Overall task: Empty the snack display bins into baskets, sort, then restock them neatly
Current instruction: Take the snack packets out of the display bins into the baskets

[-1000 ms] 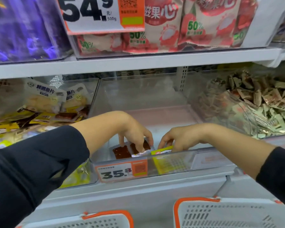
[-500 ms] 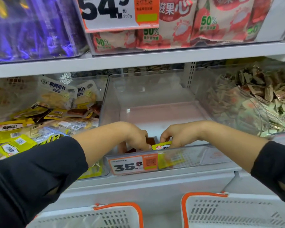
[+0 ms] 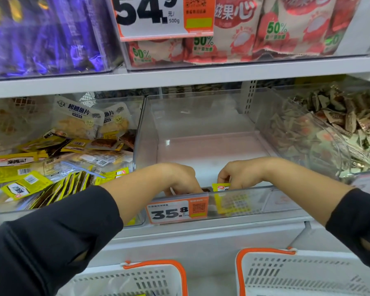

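Both hands reach into the front of a clear middle bin [image 3: 201,116] on the shelf. My left hand [image 3: 179,178] curls down behind the front wall over dark-filled snack packets [image 3: 206,190], mostly hidden by the hand and the price tag. My right hand [image 3: 239,174] pinches the top of a yellow snack packet [image 3: 221,186] that stands against the front wall. Behind the hands the bin's floor is bare.
The left bin [image 3: 62,146] holds yellow packets and fish-slice packs. The right bin [image 3: 340,129] is heaped with small wrapped snacks. Two white baskets with orange rims [image 3: 156,274] [image 3: 297,272] stand below the shelf. An orange 35.8 price tag [image 3: 177,210] hangs on the front wall.
Both hands have sunk lower behind the bin's front wall and drawn closer together. The dark packets, plainly seen a second ago, are now mostly covered. The view has tilted slightly upward.
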### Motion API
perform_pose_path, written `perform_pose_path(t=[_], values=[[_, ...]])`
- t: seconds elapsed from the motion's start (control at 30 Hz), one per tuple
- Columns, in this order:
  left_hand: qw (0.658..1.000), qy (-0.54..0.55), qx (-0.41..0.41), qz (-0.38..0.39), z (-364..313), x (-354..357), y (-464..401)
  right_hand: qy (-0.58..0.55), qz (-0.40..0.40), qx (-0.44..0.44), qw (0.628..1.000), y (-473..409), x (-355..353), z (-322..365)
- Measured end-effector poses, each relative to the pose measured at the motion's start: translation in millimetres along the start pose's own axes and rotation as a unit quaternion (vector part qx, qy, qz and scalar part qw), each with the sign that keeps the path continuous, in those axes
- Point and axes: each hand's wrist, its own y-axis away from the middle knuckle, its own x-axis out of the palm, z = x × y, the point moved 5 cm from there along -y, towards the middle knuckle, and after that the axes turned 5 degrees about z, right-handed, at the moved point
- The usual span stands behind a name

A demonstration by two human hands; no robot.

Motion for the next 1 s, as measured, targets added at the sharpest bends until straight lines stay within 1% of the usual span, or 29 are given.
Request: perform_pose_path(t=[0.13,0.23,0.3,0.4,0.53,0.67,0.83,0.93,1.0], values=[[0.999,-0.036,-0.013,-0.001,1.3,-3.0,-1.3,-0.021,0.000,-0.023,1.000,0.8,0.1,3.7],[0.999,-0.035,-0.009,0.012,-0.3,-2.1,-1.0,-0.035,0.009,-0.004,0.999,-0.4,0.2,3.7],[0.999,-0.033,-0.004,0.001,-2.2,-0.9,-1.0,-0.036,0.020,-0.001,0.999,-1.0,0.2,2.7],[0.999,-0.031,0.002,-0.036,-3.1,-0.8,-0.2,-0.035,0.020,-0.018,0.999,0.0,-0.5,2.8],[0.998,-0.023,0.023,-0.051,-8.3,-0.7,2.5,-0.028,0.020,-0.030,0.999,5.2,1.0,7.0],[0.996,-0.052,0.029,-0.071,-15.5,1.0,10.4,-0.030,0.024,0.006,0.999,8.6,1.9,5.2],[0.992,-0.100,0.047,-0.056,-22.5,3.3,22.6,0.000,0.030,0.028,0.999,20.0,1.3,8.5],[0.991,-0.094,0.079,-0.050,-26.0,4.3,24.6,-0.012,0.023,0.036,0.999,28.6,3.1,10.1],[0.991,-0.096,0.085,-0.048,-25.4,5.0,22.3,-0.018,0.022,0.042,0.999,31.1,4.3,8.7]])
